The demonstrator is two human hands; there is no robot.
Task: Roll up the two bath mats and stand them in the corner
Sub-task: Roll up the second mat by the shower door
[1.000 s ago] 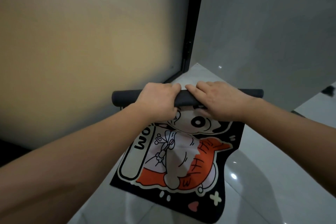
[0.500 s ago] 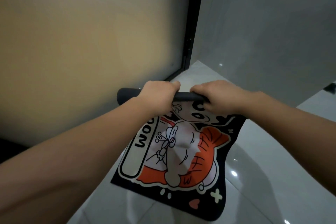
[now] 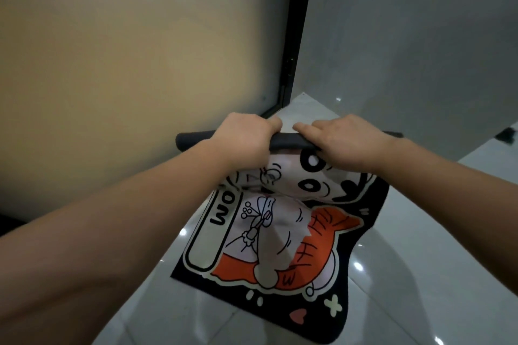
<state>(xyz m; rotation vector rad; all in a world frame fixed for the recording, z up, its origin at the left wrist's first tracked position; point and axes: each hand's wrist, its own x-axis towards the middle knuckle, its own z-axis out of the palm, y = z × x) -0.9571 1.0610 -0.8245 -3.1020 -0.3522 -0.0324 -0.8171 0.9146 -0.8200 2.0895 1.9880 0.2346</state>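
I see a black bath mat (image 3: 283, 235) below my hands, cartoon print in cream, white and orange, black lettering on a cream panel, pink heart, glossy white floor tiles (image 3: 420, 274), frosted beige-lit door panel (image 3: 126, 50), black frame (image 3: 297, 36), grey wall (image 3: 420, 22)

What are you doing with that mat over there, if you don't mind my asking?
A person is rolling up a cartoon-printed bath mat. The left hand and right hand both grip the dark rolled part at the mat's top edge. Most of the mat is not rolled yet and hangs down toward the glossy tiled floor, near a corner by a frosted door.
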